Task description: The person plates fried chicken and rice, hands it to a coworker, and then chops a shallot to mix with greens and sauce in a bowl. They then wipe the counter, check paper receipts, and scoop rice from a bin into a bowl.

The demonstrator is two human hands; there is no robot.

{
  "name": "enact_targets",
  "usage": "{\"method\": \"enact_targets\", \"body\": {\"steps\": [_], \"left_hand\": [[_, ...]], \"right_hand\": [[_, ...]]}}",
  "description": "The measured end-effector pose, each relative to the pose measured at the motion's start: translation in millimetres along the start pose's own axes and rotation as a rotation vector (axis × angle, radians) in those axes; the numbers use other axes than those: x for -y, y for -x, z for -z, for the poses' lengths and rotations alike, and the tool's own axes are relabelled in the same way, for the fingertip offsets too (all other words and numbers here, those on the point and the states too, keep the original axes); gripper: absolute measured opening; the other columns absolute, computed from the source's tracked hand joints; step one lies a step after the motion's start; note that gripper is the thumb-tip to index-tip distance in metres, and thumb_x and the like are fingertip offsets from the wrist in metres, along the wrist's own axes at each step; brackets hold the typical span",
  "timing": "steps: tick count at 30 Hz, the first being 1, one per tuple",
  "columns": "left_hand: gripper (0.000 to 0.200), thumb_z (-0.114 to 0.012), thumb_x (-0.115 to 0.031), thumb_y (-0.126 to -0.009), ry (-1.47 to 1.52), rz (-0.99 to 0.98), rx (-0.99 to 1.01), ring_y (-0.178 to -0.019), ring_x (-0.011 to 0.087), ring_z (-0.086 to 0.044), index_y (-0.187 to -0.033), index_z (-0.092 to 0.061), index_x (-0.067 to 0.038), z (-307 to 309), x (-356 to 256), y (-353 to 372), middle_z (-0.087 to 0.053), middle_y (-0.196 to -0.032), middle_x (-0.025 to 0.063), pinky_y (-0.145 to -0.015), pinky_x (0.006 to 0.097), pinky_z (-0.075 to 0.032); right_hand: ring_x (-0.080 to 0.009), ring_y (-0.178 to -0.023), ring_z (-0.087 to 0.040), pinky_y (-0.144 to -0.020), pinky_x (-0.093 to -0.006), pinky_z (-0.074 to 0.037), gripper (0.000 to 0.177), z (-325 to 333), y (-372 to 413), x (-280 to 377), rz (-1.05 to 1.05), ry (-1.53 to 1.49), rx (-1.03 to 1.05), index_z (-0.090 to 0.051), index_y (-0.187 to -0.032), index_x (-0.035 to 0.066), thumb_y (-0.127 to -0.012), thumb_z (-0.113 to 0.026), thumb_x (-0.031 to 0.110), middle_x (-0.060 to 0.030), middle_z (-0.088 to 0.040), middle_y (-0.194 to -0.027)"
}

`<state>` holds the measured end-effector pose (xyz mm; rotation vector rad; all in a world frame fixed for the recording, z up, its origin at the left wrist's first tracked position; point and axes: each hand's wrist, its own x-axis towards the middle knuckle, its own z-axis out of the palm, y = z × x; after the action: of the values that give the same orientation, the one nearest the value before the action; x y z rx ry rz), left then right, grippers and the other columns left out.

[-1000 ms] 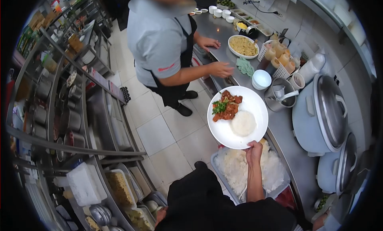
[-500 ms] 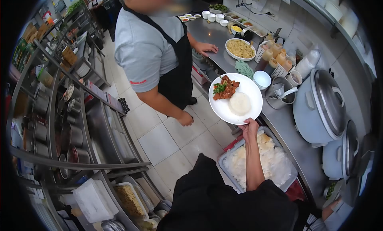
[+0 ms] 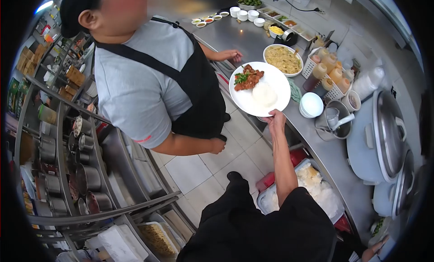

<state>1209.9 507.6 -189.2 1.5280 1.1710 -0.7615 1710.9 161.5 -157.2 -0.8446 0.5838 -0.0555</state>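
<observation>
Left hand [image 3: 274,119] pinches the plate [image 3: 246,100] by its rim, plate straight ahead, near co-worker's hand [image 3: 231,55]. Right hand [image 3: 367,254] low behind, grip unreadable.

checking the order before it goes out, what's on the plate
On the plate: a rice mound and sauced brown meat with greens. Hidden: anything beneath the meat, and how the right hand grips underneath.

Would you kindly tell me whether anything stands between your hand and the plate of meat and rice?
Nothing visible does: the right hand grips the plate by its near rim, holding it above the counter edge. The co-worker's hand rests on the counter beyond the far rim.
</observation>
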Motion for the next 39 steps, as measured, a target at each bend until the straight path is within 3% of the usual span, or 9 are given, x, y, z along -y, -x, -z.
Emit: {"method": "enact_targets", "body": {"steps": [9, 19, 22, 24, 25, 26, 27, 30, 39], "left_hand": [[0.051, -0.047, -0.048, -0.083, 0.046, 0.048, -0.063, -0.098, 0.0289, -0.058, -0.107, -0.059, -0.004, -6, -32, -3, -0.059, -0.105, 0.0194, -0.082, 0.0361, -0.045], [0.052, -0.047, -0.049, -0.082, 0.178, 0.061, -0.192, -0.098, 0.0294, -0.059, -0.105, -0.061, -0.004, -21, -9, -9, -0.060, -0.105, 0.0203, -0.082, 0.0357, -0.044], [0.053, -0.047, -0.050, -0.082, -0.251, -0.033, -0.183, -0.097, 0.0296, -0.059, -0.105, -0.061, -0.004, -37, 36, -12, -0.060, -0.105, 0.0206, -0.083, 0.0355, -0.044], [0.053, -0.047, -0.050, -0.082, -0.597, -0.114, -0.196, -0.097, 0.0297, -0.059, -0.105, -0.061, -0.004, -53, 49, -18, -0.060, -0.105, 0.0208, -0.083, 0.0354, -0.044], [0.054, -0.049, -0.051, -0.077, -0.489, -0.148, -0.269, -0.091, 0.0303, -0.061, -0.100, -0.064, -0.005, -60, 44, -23, -0.062, -0.100, 0.0186, -0.080, 0.0374, -0.045], [0.051, -0.049, -0.050, -0.074, 0.018, 0.152, -0.362, -0.092, 0.0307, -0.061, -0.092, -0.067, -0.005, -69, 35, -24, -0.063, -0.097, 0.0186, -0.080, 0.0388, -0.045], [0.050, -0.050, -0.049, -0.073, -0.032, 0.151, -0.436, -0.092, 0.0302, -0.061, -0.087, -0.068, -0.005, -76, 44, -41, -0.064, -0.091, 0.0191, -0.079, 0.0380, -0.046], [0.048, -0.051, -0.044, -0.074, 0.110, 0.120, -0.517, -0.094, 0.0318, -0.060, -0.095, -0.067, -0.004, -98, 82, -70, -0.063, -0.101, 0.0162, -0.083, 0.0357, -0.046], [0.050, -0.048, -0.044, -0.077, 0.339, 0.310, -0.550, -0.105, 0.0330, -0.054, -0.100, -0.065, -0.003, -140, 98, -28, -0.060, -0.109, 0.0179, -0.090, 0.0368, -0.042]], "right_hand": [[-0.0286, -0.070, -0.063, -0.059, -0.0379, -0.056, 0.029, -71, -89, -8, -0.033, 0.035, 0.035, -0.051, -0.091, -0.009, -0.066, -0.050, 0.006, -0.0176, -0.059, -0.085], [-0.0366, -0.086, -0.058, -0.069, -0.0504, -0.055, 0.039, -119, -168, -5, 0.046, 0.027, 0.006, -0.047, -0.104, -0.008, -0.067, -0.051, 0.004, -0.0215, -0.052, -0.102], [-0.0332, -0.087, -0.058, -0.077, -0.0501, -0.052, 0.036, -125, -209, -7, 0.156, 0.099, 0.356, -0.049, -0.109, -0.005, -0.077, -0.047, 0.013, -0.0190, -0.055, -0.106], [-0.0328, -0.086, -0.058, -0.076, -0.0496, -0.051, 0.034, -198, -218, -32, 0.106, 0.236, 0.547, -0.050, -0.106, -0.004, -0.077, -0.047, 0.014, -0.0187, -0.055, -0.103], [-0.0326, -0.085, -0.058, -0.075, -0.0494, -0.051, 0.033, -244, -217, -53, 0.085, 0.326, 0.629, -0.050, -0.104, -0.004, -0.077, -0.047, 0.015, -0.0185, -0.055, -0.102], [-0.0324, -0.084, -0.058, -0.075, -0.0491, -0.051, 0.032, -287, -211, -78, 0.078, 0.426, 0.710, -0.050, -0.103, -0.003, -0.078, -0.048, 0.015, -0.0183, -0.055, -0.101], [-0.0322, -0.083, -0.058, -0.074, -0.0489, -0.051, 0.031, -356, -183, -125, 0.057, 0.549, 0.821, -0.051, -0.102, -0.003, -0.078, -0.048, 0.016, -0.0181, -0.055, -0.100], [-0.0316, -0.080, -0.057, -0.072, -0.0482, -0.050, 0.028, -399, -148, -155, 0.250, 0.834, 0.851, -0.052, -0.098, -0.002, -0.078, -0.048, 0.017, -0.0176, -0.056, -0.096], [-0.0298, -0.072, -0.057, -0.067, -0.0461, -0.048, 0.022, -277, -3, -133, 0.846, 0.937, 0.813, -0.054, -0.085, 0.001, -0.078, -0.050, 0.021, -0.0159, -0.057, -0.085]]}}
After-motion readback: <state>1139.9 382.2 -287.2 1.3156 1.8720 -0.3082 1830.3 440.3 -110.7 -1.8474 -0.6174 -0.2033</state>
